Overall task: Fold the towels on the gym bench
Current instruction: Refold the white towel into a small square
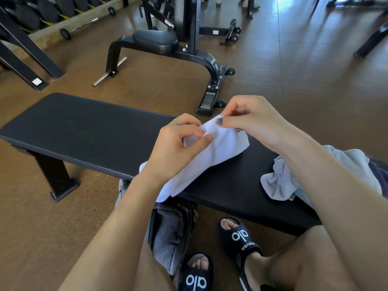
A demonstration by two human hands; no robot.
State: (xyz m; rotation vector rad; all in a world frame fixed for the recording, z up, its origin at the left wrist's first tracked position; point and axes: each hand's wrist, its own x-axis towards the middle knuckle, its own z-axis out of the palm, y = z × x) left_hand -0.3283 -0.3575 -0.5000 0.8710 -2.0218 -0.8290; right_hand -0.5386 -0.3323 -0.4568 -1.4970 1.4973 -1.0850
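Starting at the left, the long black padded gym bench (pixel 84 127) lies bare along most of its top, and that open stretch looks like the natural place to lay a finished fold. Moving in, the left hand (pixel 178 148) is pinched shut on the white cloth towel (pixel 212 152), thumb and forefinger nipping an edge near its upper end while the rest of the cloth trails down past the wrist and hangs over the bench's near edge. Just beside it, the right hand (pixel 249 120) is also closed on the same towel, fingertips gripping the top corner, so both hands hold it up off the pad. The job right now, I'd judge, is finding and matching corners: each hand should slide out along the hem until it holds a true corner, then pull the edge taut so the cloth hangs flat before it is doubled over. Bunching in the middle is the risk here; a quick shake would likely clear it. Further right, a crumpled pale grey towel (pixel 281 181) sits in a heap on the bench by the right forearm, not yet folded, waiting its turn.
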